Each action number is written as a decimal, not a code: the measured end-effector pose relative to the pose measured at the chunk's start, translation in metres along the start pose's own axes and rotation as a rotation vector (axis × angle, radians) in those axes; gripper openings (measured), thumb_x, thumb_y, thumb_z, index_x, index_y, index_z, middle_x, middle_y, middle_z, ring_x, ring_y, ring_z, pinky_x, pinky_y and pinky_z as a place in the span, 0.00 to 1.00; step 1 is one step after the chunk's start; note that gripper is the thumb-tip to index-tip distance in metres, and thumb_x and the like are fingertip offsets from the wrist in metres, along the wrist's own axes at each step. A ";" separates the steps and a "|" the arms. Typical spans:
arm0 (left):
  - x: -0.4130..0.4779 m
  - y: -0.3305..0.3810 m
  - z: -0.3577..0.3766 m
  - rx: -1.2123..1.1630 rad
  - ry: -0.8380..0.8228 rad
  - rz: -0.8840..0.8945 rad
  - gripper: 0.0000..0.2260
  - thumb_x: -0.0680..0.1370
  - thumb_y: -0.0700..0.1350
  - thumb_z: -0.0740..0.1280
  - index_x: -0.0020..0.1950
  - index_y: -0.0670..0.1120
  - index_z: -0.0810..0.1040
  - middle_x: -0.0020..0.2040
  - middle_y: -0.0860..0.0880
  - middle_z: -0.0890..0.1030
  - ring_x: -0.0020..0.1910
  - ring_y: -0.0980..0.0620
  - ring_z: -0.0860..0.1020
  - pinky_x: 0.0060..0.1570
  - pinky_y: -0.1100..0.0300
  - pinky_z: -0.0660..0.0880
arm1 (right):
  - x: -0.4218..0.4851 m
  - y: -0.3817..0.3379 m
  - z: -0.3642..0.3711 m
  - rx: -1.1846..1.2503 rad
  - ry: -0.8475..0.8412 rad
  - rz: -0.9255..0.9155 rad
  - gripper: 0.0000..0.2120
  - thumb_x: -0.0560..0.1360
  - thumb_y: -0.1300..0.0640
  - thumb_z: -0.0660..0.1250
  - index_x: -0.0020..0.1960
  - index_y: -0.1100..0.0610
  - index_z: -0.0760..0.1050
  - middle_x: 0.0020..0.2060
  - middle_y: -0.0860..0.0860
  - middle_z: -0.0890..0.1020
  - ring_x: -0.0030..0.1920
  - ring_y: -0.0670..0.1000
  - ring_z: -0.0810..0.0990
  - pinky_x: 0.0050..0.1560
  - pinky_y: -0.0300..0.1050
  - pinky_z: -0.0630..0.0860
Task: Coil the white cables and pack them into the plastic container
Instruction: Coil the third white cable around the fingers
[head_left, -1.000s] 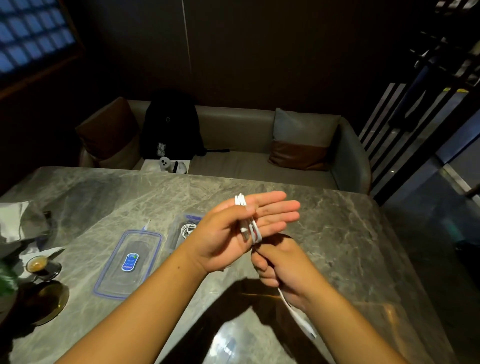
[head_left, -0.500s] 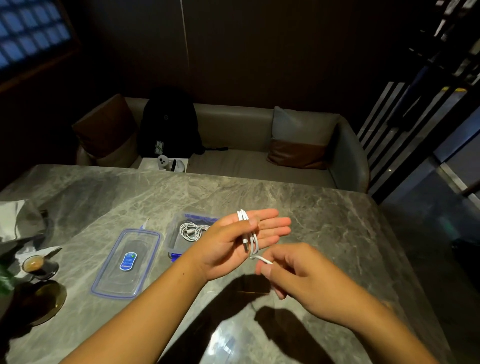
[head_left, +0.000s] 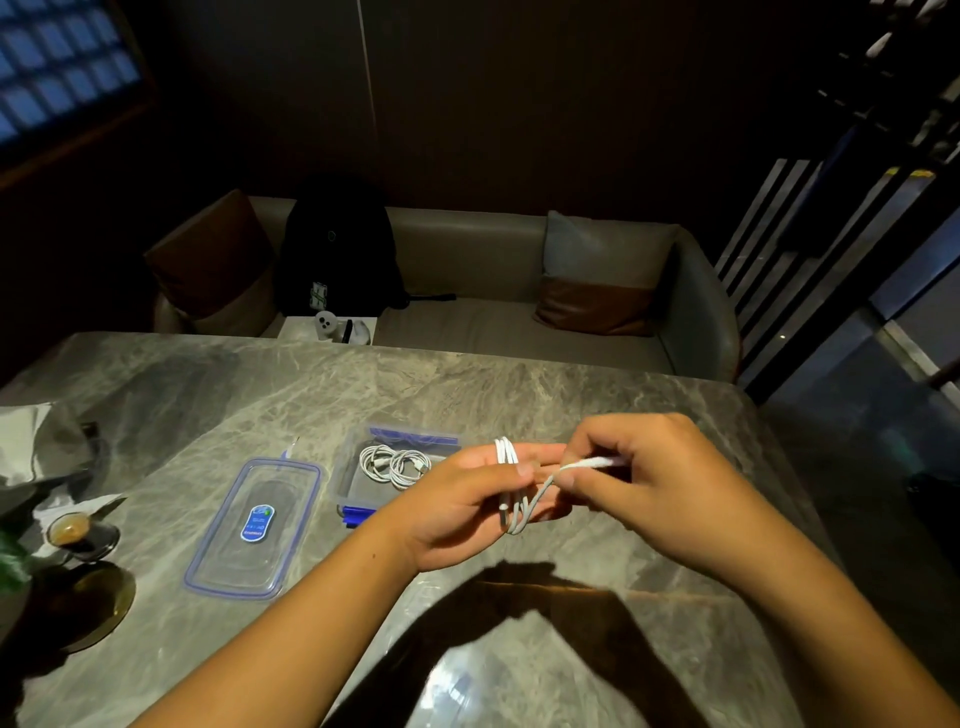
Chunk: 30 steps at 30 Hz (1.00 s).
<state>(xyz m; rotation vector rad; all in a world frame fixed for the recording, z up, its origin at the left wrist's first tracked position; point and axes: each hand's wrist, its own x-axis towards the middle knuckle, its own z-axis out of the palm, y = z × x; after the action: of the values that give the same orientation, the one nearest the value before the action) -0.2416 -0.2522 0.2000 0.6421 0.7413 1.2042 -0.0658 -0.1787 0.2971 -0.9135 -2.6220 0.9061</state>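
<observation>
on the table (head_left: 519, 384), open container (head_left: 353, 467) holding coiled cables (head_left: 395, 464), both hands gripping white cable (head_left: 511, 488)

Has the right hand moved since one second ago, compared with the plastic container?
Yes. The right hand was low, under the left hand; it has risen and now pinches the white cable end level with the plastic container.

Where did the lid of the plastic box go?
The lid lies flat on the table, just left of the open plastic container, with a small coffee cup further left.
</observation>
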 end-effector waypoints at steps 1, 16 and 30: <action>0.000 -0.001 0.001 0.010 0.007 -0.012 0.19 0.79 0.37 0.61 0.69 0.33 0.71 0.63 0.33 0.77 0.62 0.40 0.77 0.70 0.44 0.69 | 0.003 0.002 0.000 0.069 0.023 0.018 0.06 0.74 0.51 0.73 0.39 0.49 0.80 0.31 0.46 0.83 0.31 0.44 0.80 0.30 0.38 0.74; -0.002 -0.006 0.020 -0.053 -0.215 -0.011 0.12 0.73 0.30 0.56 0.52 0.38 0.74 0.51 0.41 0.77 0.58 0.43 0.76 0.65 0.45 0.70 | 0.016 0.025 0.011 0.819 -0.083 0.095 0.06 0.76 0.64 0.68 0.47 0.68 0.80 0.32 0.60 0.84 0.27 0.52 0.79 0.30 0.46 0.76; -0.005 -0.008 0.032 0.034 -0.215 -0.104 0.20 0.80 0.36 0.54 0.71 0.30 0.65 0.67 0.26 0.71 0.69 0.28 0.70 0.69 0.46 0.70 | 0.042 0.034 0.012 0.596 -0.083 -0.017 0.04 0.74 0.62 0.72 0.46 0.64 0.81 0.33 0.54 0.82 0.33 0.49 0.79 0.37 0.39 0.77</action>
<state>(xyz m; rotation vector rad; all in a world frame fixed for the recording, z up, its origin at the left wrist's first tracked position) -0.2125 -0.2602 0.2138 0.7396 0.6075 1.0112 -0.0866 -0.1378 0.2668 -0.6978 -2.1936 1.6211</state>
